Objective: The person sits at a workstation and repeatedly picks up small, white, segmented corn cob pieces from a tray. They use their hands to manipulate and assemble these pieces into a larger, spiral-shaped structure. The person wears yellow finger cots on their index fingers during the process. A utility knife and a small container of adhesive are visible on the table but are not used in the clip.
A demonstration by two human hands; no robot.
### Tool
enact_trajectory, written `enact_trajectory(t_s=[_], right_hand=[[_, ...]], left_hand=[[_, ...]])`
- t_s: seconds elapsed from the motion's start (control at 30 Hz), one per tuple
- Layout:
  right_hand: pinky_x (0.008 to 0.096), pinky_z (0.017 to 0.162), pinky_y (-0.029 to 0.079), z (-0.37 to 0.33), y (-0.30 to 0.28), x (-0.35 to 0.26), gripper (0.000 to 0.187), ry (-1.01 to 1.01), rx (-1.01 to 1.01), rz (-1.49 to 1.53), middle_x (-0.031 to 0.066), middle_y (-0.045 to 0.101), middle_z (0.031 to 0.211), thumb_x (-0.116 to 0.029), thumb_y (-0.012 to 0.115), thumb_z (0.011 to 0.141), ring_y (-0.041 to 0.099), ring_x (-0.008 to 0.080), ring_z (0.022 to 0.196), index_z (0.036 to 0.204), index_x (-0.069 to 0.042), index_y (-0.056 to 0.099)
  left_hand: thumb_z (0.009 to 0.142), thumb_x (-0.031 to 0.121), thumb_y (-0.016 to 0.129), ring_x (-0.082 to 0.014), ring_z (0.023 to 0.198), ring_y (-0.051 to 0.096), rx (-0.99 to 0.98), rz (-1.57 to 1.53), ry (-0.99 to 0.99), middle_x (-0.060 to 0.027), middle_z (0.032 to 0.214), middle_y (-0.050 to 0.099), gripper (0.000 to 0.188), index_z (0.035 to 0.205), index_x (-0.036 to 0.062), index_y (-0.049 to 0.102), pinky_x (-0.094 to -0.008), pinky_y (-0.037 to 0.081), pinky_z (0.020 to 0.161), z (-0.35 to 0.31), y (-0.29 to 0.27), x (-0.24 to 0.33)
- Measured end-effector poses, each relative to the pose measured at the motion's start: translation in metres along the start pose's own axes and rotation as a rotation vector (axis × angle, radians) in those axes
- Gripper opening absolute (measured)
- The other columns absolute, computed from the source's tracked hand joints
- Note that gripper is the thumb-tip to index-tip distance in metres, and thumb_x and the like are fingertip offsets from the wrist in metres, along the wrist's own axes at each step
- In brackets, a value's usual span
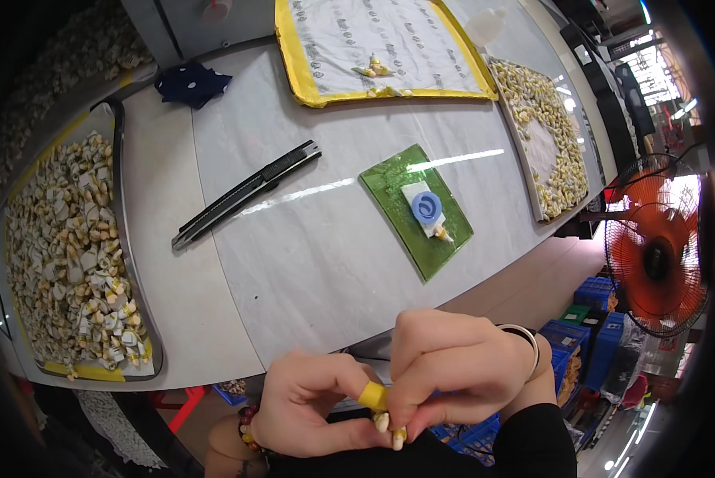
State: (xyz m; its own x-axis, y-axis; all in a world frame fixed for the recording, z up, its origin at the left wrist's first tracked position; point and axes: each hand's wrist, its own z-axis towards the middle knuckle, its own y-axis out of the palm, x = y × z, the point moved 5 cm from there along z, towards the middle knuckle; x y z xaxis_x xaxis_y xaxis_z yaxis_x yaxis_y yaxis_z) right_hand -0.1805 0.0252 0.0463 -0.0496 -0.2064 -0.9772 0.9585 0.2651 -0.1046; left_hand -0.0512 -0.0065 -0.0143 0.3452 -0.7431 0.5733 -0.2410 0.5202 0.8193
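Close to my body, below the table's front edge, both hands meet around a small white-and-yellow figure-like piece [382, 422]. My left hand [314, 402] pinches it between thumb and index finger, and yellow tape [373, 395] wraps that index finger. From the other side, the fingers of my right hand [453, 366] are closed on the same piece. My fingers cover much of it. Ahead of my hands lies a green translucent plate [397, 179], bearing a blue round mould-like disc [426, 207], a white block [412, 190] and a small pale piece [443, 234].
A black utility knife [246, 195] lies left of the plate. Heaped small pieces fill the left tray [121, 187]; more line the right tray [525, 171]. A yellow-edged, cloth-lined tray [294, 72] holds a few pieces. An orange fan [656, 247] and blue crates [604, 342] stand right.
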Motion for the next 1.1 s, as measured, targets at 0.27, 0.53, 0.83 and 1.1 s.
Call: enact_trajectory(t_s=[0.27, 0.53, 0.83, 1.1], right_hand=[[0.0291, 0.056, 0.041, -0.001, 0.000, 0.002, 0.015, -0.001, 0.020, 0.124, 0.0050, 0.056, 0.080, -0.012, 0.076, 0.075, 0.053, 0.0191, 0.067, 0.083, -0.003, 0.068], [0.0289, 0.056, 0.042, -0.008, -0.003, 0.008, 0.017, 0.107, 0.079, 0.334, 0.0080, 0.058, 0.078, -0.008, 0.078, 0.072, 0.055, 0.0201, 0.065, 0.082, -0.001, 0.067], [0.0306, 0.066, 0.046, -0.007, 0.000, -0.001, 0.012, 0.037, -0.007, 0.097, 0.0057, 0.061, 0.086, -0.005, 0.067, 0.081, 0.057, 0.0221, 0.077, 0.091, -0.002, 0.062], [0.0304, 0.061, 0.044, -0.008, -0.008, 0.003, 0.011, -0.046, 0.058, 0.102, 0.0070, 0.061, 0.082, -0.008, 0.073, 0.077, 0.056, 0.0217, 0.071, 0.084, -0.001, 0.066]], left_hand=[[0.076, -0.004, 0.073, -0.0133, 0.084, 0.063, -0.016, -0.010, -0.011, -0.0121, 0.090, 0.066, 0.019, 0.090, -0.0039, 0.060, -0.0250, 0.049, 0.077, -0.003, 0.003, 0.000], [0.076, -0.005, 0.073, -0.0120, 0.088, 0.063, -0.022, -0.112, -0.016, -0.0085, 0.091, 0.066, 0.024, 0.094, -0.0019, 0.057, -0.0246, 0.049, 0.079, -0.001, 0.002, -0.002], [0.073, 0.003, 0.078, -0.0102, 0.079, 0.065, 0.071, 0.157, 0.017, -0.0078, 0.084, 0.067, 0.025, 0.089, -0.0002, 0.059, -0.0204, 0.049, 0.069, -0.004, 0.001, 0.004], [0.073, 0.002, 0.077, -0.0161, 0.075, 0.067, -0.010, 0.446, 0.233, -0.0101, 0.083, 0.068, 0.023, 0.089, 0.0000, 0.061, -0.0248, 0.051, 0.064, 0.002, 0.008, 0.016]])
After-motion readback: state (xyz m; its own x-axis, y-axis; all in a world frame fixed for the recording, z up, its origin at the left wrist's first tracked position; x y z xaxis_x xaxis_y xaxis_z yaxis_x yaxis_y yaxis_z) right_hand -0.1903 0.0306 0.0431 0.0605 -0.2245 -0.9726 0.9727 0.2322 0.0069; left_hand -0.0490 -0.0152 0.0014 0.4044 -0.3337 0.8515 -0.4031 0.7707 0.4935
